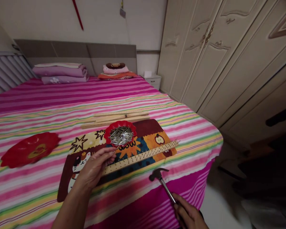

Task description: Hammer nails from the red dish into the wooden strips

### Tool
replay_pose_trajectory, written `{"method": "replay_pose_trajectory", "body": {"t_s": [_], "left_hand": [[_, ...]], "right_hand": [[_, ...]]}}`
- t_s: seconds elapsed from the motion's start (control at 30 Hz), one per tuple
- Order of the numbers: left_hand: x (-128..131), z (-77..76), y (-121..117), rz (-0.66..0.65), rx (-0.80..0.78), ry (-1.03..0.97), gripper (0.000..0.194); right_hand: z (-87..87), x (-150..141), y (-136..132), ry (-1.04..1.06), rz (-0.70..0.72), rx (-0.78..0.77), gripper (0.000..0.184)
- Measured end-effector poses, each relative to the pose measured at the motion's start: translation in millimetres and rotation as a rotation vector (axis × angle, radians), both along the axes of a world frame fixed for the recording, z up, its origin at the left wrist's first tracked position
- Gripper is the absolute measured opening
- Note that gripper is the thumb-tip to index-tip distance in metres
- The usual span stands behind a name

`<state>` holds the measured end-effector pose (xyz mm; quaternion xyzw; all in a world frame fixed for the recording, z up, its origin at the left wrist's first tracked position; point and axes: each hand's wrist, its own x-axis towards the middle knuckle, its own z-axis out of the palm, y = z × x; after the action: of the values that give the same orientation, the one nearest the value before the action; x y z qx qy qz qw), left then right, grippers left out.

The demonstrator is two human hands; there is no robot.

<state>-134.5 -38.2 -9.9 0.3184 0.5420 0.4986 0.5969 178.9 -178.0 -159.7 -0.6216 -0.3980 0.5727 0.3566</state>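
Observation:
My left hand (98, 163) is closed in a pinch just below a red scalloped bowl (107, 127) full of loose nails (121, 136). A thin nail (115, 151) shows faintly at its fingertips. Under that hand runs a long, narrow wooden strip (133, 160), with a row of nails standing up along most of its length. The strip's near left end is partly hidden by my fingers. My right hand (187, 211) grips a claw hammer (165, 186) by its handle, and the hammer's head hangs over the bed in front of the strip.
Strip and bowl lie on a cartoon-patterned mat (68, 171) on a striped bedspread (26, 187). More wooden strips (119, 118) lie behind the bowl. A red scalloped plate (16, 156) rests at left. Folded bedding (62, 70) sits by the headboard; a wardrobe (193, 47) stands at right.

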Motion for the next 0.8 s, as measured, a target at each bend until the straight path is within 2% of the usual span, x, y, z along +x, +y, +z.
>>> {"method": "replay_pose_trajectory", "body": {"t_s": [0.23, 0.4, 0.5, 0.67, 0.8], "left_hand": [[2, 0.0, -20, -0.049, -0.109, -0.087, 0.037], [8, -7.8, -27, -0.051, -0.115, -0.074, 0.043], [13, -19.6, -29, -0.023, -0.088, 0.045, 0.045], [23, -47.9, -31, 0.089, 0.021, 0.382, 0.040], [33, -62.4, -27, 0.130, 0.018, 0.448, 0.040]], "right_hand": [[15.2, -2, 1, 0.019, 0.018, -0.038, 0.062], [11.1, -1, 0, -0.001, 0.032, -0.019, 0.064], [2.6, 2, 1, -0.007, 0.078, 0.005, 0.069], [-4.7, 7, 1, -0.024, 0.134, -0.005, 0.069], [-2.7, 6, 0, -0.022, 0.126, -0.017, 0.068]]}}
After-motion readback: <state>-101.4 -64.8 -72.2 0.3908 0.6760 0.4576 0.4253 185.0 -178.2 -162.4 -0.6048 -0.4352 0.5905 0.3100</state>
